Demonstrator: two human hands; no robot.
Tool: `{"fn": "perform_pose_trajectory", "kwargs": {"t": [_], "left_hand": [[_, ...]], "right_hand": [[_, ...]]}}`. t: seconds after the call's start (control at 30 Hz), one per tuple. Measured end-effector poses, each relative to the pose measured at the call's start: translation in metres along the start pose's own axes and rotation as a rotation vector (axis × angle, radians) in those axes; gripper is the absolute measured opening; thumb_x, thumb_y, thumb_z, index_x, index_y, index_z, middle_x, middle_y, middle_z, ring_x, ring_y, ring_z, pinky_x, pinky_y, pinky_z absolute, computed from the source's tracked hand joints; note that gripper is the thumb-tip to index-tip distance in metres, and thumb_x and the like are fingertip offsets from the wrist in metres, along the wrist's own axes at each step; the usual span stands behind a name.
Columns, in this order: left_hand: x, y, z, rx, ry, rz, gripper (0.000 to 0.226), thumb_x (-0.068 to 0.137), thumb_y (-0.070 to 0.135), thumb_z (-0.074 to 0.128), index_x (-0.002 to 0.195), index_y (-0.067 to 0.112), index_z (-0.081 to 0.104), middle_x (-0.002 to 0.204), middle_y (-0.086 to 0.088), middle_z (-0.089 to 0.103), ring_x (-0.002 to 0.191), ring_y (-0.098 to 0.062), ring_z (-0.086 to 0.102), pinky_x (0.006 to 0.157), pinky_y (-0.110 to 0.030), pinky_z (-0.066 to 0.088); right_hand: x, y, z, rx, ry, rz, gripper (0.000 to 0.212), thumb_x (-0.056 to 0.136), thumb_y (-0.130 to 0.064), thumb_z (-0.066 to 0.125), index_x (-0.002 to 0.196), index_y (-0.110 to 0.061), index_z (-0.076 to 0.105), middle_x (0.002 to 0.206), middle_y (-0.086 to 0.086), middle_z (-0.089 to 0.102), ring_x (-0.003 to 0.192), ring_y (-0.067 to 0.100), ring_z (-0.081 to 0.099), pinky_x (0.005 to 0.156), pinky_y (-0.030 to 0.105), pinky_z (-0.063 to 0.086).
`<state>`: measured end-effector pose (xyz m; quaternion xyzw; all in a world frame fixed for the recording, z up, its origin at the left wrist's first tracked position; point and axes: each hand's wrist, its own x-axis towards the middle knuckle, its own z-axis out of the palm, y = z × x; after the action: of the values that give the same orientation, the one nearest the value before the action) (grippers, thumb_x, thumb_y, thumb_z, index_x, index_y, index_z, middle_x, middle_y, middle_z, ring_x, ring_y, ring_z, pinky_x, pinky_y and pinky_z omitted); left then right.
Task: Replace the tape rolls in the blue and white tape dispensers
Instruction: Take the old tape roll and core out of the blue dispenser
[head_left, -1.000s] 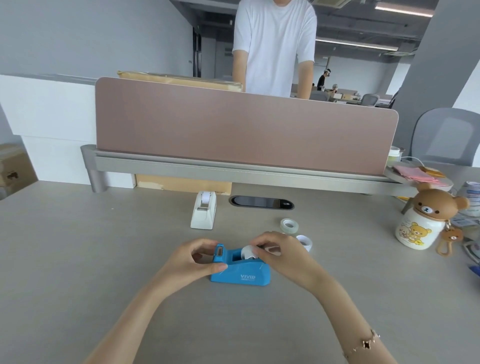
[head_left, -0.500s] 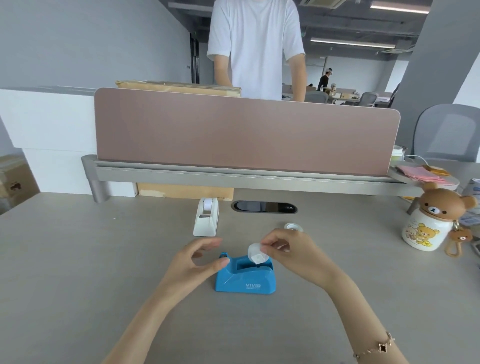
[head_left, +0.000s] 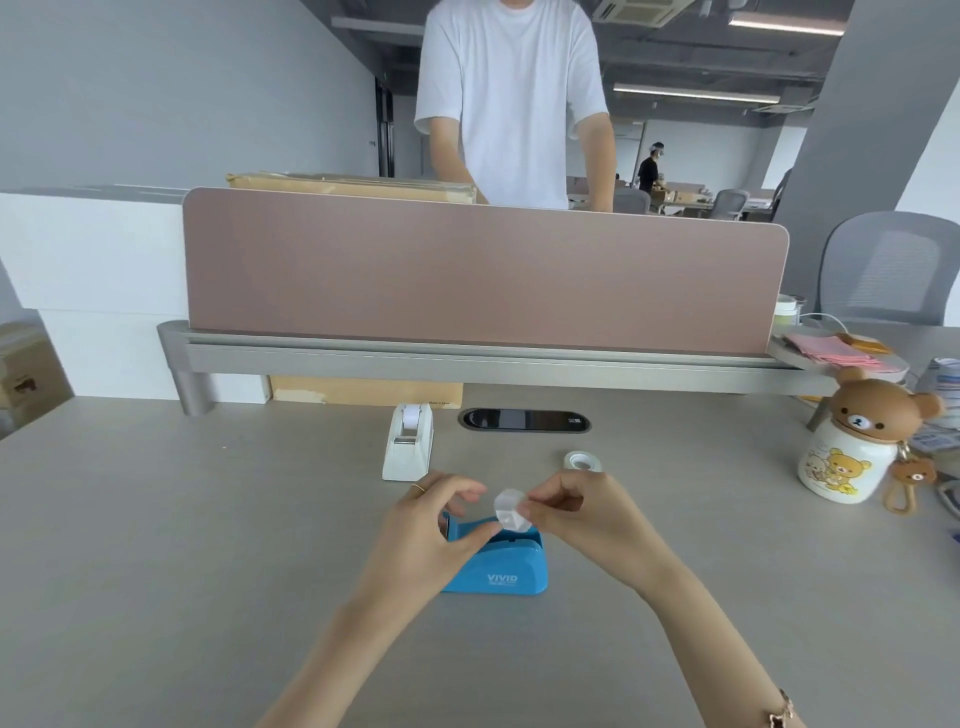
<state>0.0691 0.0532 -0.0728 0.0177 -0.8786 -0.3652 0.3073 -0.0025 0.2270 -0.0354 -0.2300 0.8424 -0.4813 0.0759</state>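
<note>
We see the right hand (head_left: 582, 512) pinching a small white tape roll (head_left: 510, 512) just above the blue dispenser (head_left: 498, 569), which stands on the near part of the desk (head_left: 156, 545). The left hand (head_left: 423, 535) is beside it, its fingers half curled, the thumb touching the roll's lower edge. The white dispenser (head_left: 409, 441) stands farther away, slightly left. Another tape roll (head_left: 583, 461) lies on the desk, far right of the hands.
</note>
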Motion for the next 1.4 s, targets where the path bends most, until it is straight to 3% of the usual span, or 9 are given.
{"fn": "perform_pose_trajectory", "kwargs": {"t": [0.17,0.47,0.63,0.77,0.93,1.07,1.17,1.3,1.4], "left_hand": [[-0.002,0.012,0.004,-0.045,-0.010,0.034,0.023,0.068,0.028,0.083,0.084,0.021,0.068,0.075,0.021,0.058,0.076,0.007,0.056,0.061,-0.002,0.040],[-0.003,0.015,0.006,-0.102,0.013,-0.011,0.018,0.071,0.014,0.080,0.086,0.017,0.071,0.081,0.012,0.069,0.082,0.001,0.066,0.070,-0.008,0.052],[-0.003,0.015,0.007,-0.160,0.027,-0.055,0.019,0.070,0.006,0.079,0.085,0.013,0.070,0.083,0.004,0.070,0.077,-0.003,0.069,0.071,-0.015,0.056],[-0.001,0.014,0.006,-0.186,0.018,-0.051,0.020,0.070,0.005,0.080,0.085,0.013,0.070,0.082,0.005,0.070,0.077,-0.001,0.069,0.070,-0.011,0.055],[0.000,0.016,0.003,-0.215,0.027,-0.071,0.021,0.071,0.004,0.078,0.088,0.014,0.070,0.085,0.003,0.072,0.077,-0.001,0.070,0.073,-0.011,0.054],[0.004,0.020,-0.004,-0.248,0.058,-0.117,0.021,0.074,0.005,0.076,0.088,0.019,0.069,0.086,0.006,0.071,0.078,-0.002,0.069,0.074,-0.010,0.053],[0.006,0.019,-0.009,-0.243,0.077,-0.152,0.023,0.075,0.008,0.075,0.091,0.022,0.068,0.086,0.009,0.069,0.078,-0.003,0.068,0.075,-0.011,0.053],[0.014,0.018,-0.013,-0.201,0.049,-0.217,0.020,0.076,0.011,0.073,0.091,0.023,0.067,0.084,0.010,0.067,0.077,-0.002,0.067,0.071,-0.016,0.054],[0.027,0.020,-0.016,-0.169,-0.017,-0.282,0.012,0.078,0.018,0.070,0.088,0.023,0.068,0.084,0.008,0.068,0.073,0.000,0.066,0.060,-0.010,0.046]], "right_hand": [[-0.003,-0.005,0.005,0.037,0.047,-0.016,0.010,0.081,-0.022,0.073,0.082,-0.012,0.072,0.082,0.000,0.075,0.072,0.005,0.067,0.065,0.011,0.050],[-0.002,-0.005,0.011,0.056,0.093,-0.012,0.009,0.079,-0.022,0.074,0.078,-0.014,0.070,0.077,-0.002,0.073,0.073,0.010,0.068,0.067,0.020,0.053],[-0.001,-0.005,0.015,0.041,0.116,-0.012,0.010,0.081,-0.022,0.073,0.076,-0.015,0.068,0.069,-0.009,0.067,0.060,-0.006,0.059,0.057,0.006,0.046],[-0.001,-0.003,0.013,0.037,0.119,-0.011,0.012,0.081,-0.023,0.073,0.079,-0.012,0.069,0.076,-0.004,0.071,0.068,0.002,0.063,0.062,0.013,0.049],[0.001,0.000,0.011,0.059,0.113,-0.019,0.012,0.082,-0.024,0.072,0.082,-0.012,0.068,0.079,-0.003,0.071,0.074,0.006,0.064,0.064,0.010,0.050],[0.004,0.004,0.001,0.105,0.125,-0.017,0.010,0.083,-0.023,0.071,0.079,-0.015,0.068,0.078,-0.004,0.069,0.078,0.013,0.069,0.076,0.025,0.056],[0.009,0.014,-0.017,0.205,0.211,0.030,0.008,0.085,-0.017,0.069,0.077,-0.017,0.070,0.084,0.001,0.072,0.072,0.016,0.071,0.076,0.028,0.059],[0.021,0.047,-0.051,0.234,0.415,0.148,0.009,0.083,-0.019,0.068,0.078,-0.014,0.073,0.070,0.003,0.072,0.070,0.021,0.070,0.077,0.032,0.054],[0.037,0.075,-0.066,0.250,0.497,0.269,0.013,0.086,-0.016,0.066,0.087,-0.004,0.072,0.070,0.004,0.068,0.064,0.018,0.064,0.063,0.029,0.053]]}}
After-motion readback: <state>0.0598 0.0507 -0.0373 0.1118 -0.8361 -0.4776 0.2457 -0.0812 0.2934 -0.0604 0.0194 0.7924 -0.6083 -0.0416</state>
